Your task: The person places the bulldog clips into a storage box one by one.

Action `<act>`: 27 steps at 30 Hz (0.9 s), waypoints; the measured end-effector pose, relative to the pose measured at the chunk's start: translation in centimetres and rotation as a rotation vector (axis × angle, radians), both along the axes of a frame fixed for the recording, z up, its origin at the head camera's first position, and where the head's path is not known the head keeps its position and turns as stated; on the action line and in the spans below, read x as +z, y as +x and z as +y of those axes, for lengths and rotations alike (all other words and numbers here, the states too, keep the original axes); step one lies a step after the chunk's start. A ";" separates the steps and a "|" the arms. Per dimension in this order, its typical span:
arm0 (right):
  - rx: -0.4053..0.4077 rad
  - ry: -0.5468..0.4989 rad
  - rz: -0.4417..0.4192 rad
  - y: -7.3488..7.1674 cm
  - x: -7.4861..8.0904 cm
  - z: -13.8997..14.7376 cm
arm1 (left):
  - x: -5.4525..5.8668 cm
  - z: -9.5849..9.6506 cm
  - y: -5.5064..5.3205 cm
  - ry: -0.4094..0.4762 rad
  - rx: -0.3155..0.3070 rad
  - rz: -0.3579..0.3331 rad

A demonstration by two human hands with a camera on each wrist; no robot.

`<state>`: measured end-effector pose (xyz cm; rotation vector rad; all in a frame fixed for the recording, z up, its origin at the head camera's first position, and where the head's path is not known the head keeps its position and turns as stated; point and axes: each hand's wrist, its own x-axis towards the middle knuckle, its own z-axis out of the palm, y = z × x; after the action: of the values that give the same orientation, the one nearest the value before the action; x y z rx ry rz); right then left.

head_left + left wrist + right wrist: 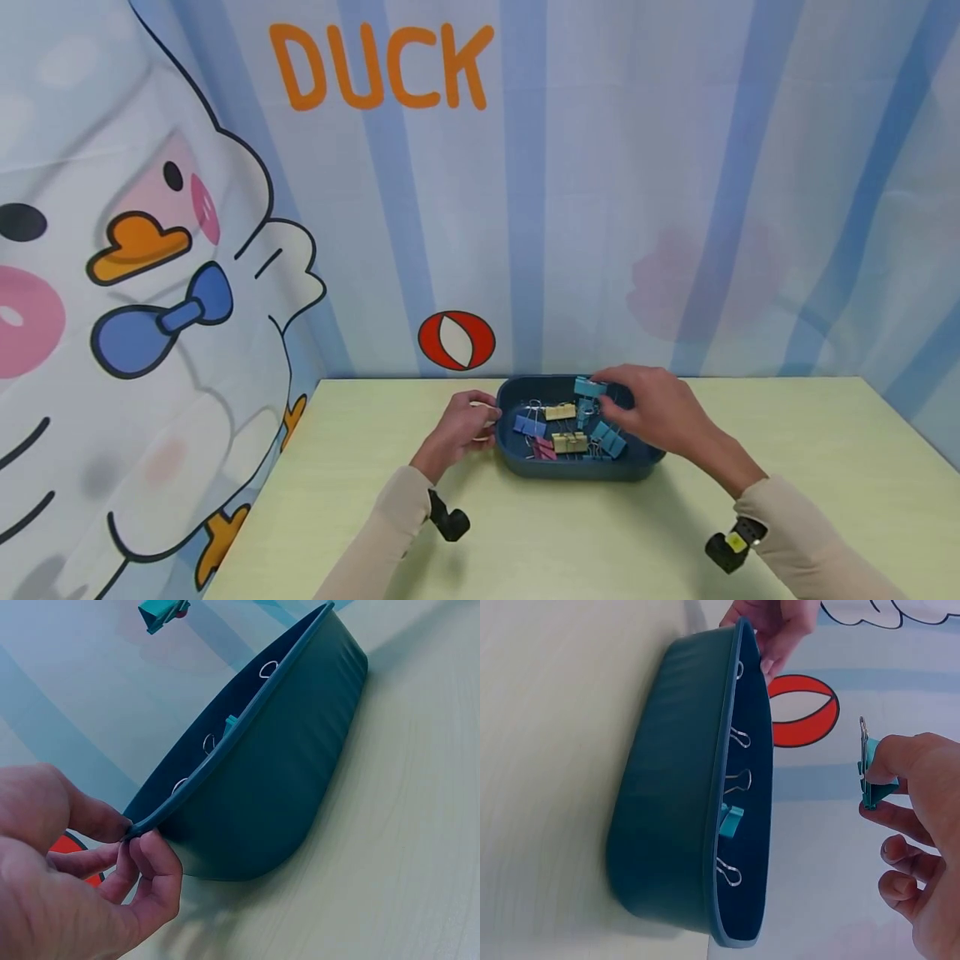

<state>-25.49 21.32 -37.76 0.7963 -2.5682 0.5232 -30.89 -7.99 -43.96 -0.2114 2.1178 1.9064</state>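
A dark blue oval bin (577,472) stands on the table, with binder clips of several colours lying in it. My left hand (461,423) pinches the bin's left rim between thumb and fingers, as the left wrist view (97,877) shows closely. Above the bin's right part, my right hand (660,412) pinches a teal binder clip (871,776) between thumb and index finger, its other fingers curled loosely. Inside are a blue-violet clip (529,426), yellow clips (570,442), a pink clip (543,449) and more teal clips (608,439).
The pale yellow table (345,467) runs back to a fabric backdrop (585,208) printed with blue stripes, a duck and the word DUCK. Each wrist wears a small black camera (450,518) on a strap.
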 end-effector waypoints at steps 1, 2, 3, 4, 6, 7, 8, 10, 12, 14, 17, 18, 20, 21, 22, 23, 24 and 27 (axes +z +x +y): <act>-0.005 0.003 0.004 -0.1 -0.1 0.1 | 0.0 0.0 0.0 0.001 0.002 -0.003; -0.010 0.007 0.009 -0.2 -0.1 0.3 | 0.0 0.0 0.0 0.001 0.001 -0.002; -0.016 0.009 0.009 -0.2 -0.2 0.4 | 0.0 0.0 0.0 0.002 -0.001 -0.001; -0.026 0.011 0.007 -0.3 -0.3 0.5 | 0.0 0.1 0.0 0.002 -0.003 0.000; -0.046 0.017 0.007 -0.3 -0.4 0.7 | 0.0 0.1 0.0 0.006 -0.007 -0.003; -0.060 0.018 0.007 -0.3 -0.4 0.7 | 0.0 0.1 0.0 0.007 -0.009 -0.004; -0.075 0.020 0.008 -0.3 -0.4 0.8 | 0.0 0.1 0.0 0.007 -0.012 -0.004; -0.100 0.019 0.011 -0.3 -0.5 1.0 | 0.0 0.1 0.0 0.012 -0.015 -0.005; -0.117 0.012 0.020 -0.3 -0.5 1.1 | 0.0 0.1 0.0 0.014 -0.017 -0.005; -0.116 0.001 0.025 -0.3 -0.5 1.2 | 0.0 0.0 0.0 0.017 -0.016 -0.001; -0.104 -0.012 0.034 -0.1 -0.6 1.3 | 0.0 0.0 0.0 0.017 -0.016 0.001; -0.101 -0.012 0.035 0.0 -0.7 1.3 | 0.0 0.1 0.0 0.016 -0.018 0.002; -0.097 -0.009 0.036 0.1 -0.9 1.3 | 0.0 0.1 -0.1 0.018 -0.022 0.004; -0.093 -0.007 0.034 0.3 -1.0 1.3 | -0.1 0.1 -0.1 0.018 -0.023 0.005; -0.090 -0.003 0.029 0.4 -1.2 1.3 | -0.1 0.1 -0.1 0.017 -0.026 0.007; -0.088 0.006 0.023 0.5 -1.3 1.4 | -0.1 0.1 -0.1 0.015 -0.029 0.009; -0.084 0.014 0.016 0.6 -1.4 1.4 | -0.1 0.1 -0.1 0.011 -0.030 0.010; -0.063 0.045 -0.024 1.1 -1.5 1.5 | -0.1 0.0 -0.1 -0.017 -0.040 0.015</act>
<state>-24.42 22.81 -39.23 0.7259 -2.6257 0.4598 -31.03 -7.97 -44.09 -0.1571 2.1327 1.8736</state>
